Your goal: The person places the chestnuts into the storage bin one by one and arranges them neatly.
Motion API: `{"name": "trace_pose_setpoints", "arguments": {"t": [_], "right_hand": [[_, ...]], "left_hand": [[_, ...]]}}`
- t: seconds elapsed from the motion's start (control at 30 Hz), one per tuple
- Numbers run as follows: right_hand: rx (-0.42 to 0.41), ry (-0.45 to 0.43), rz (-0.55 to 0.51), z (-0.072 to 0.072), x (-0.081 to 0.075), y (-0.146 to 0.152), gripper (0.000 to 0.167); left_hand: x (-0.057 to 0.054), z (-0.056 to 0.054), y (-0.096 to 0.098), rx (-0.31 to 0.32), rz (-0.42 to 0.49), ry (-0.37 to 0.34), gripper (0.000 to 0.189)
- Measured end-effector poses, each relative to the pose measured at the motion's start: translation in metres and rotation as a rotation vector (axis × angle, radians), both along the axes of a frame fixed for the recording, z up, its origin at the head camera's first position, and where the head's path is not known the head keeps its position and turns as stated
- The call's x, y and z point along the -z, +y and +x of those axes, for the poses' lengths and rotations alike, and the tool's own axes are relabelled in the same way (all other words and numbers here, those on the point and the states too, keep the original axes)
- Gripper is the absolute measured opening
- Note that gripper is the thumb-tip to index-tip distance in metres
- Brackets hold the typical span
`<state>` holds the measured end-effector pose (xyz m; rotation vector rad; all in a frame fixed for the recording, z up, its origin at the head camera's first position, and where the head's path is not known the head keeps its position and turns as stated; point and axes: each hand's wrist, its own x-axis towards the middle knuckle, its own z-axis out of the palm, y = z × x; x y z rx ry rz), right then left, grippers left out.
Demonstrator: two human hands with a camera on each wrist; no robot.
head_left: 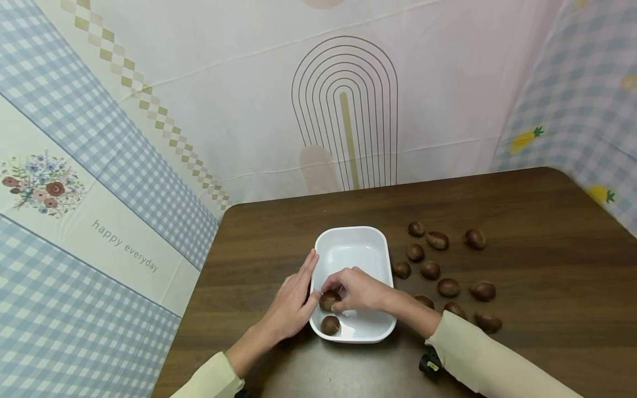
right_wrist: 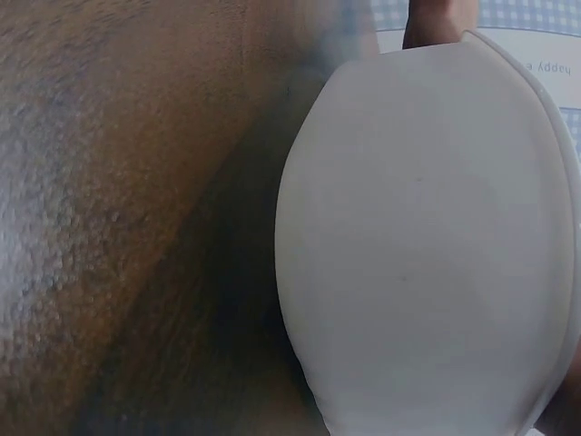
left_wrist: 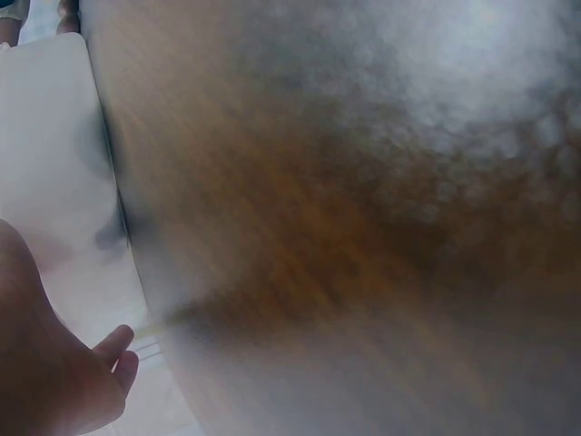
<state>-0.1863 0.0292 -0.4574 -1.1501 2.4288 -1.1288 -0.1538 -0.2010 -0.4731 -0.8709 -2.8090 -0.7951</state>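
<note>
In the head view, a white rectangular dish [head_left: 350, 256] stands on the dark wooden table. My left hand [head_left: 292, 301] rests along its left side, fingers straight against the outer wall and thumb by the rim. Reaching in over the right rim, my right hand [head_left: 360, 291] has its thumb and fingers curled round a brown chestnut [head_left: 328, 301] at the dish's left wall. Another chestnut [head_left: 330, 325] lies in the near left corner. The right wrist view shows the dish's outer wall [right_wrist: 418, 236] close up; the left wrist view catches part of my left hand [left_wrist: 64, 363].
Several loose chestnuts [head_left: 448, 287] are scattered on the table [head_left: 552, 265] to the right of the dish, some close to its right rim and my right forearm. A patterned cloth [head_left: 438, 99] hangs behind the table, with checked cloth [head_left: 119, 149] at the left.
</note>
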Motion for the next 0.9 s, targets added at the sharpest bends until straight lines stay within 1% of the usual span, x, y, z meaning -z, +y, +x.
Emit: {"name": "trace_pose_setpoints", "arguments": {"t": [0.3, 0.7, 0.9], "right_hand": [[-0.023, -0.015, 0.001, 0.0014, -0.0001, 0.0002, 0.03], [-0.045, -0.074, 0.012, 0.0031, -0.0026, 0.0013, 0.031], [-0.052, -0.071, 0.003, 0.0033, -0.0031, 0.0013, 0.031]], "left_hand": [[0.0009, 0.0009, -0.0012, -0.005, -0.01, -0.001, 0.075], [0.0007, 0.0018, -0.0016, -0.007, -0.013, -0.015, 0.076], [0.0008, 0.0009, -0.001, -0.002, -0.014, -0.011, 0.076]]}}
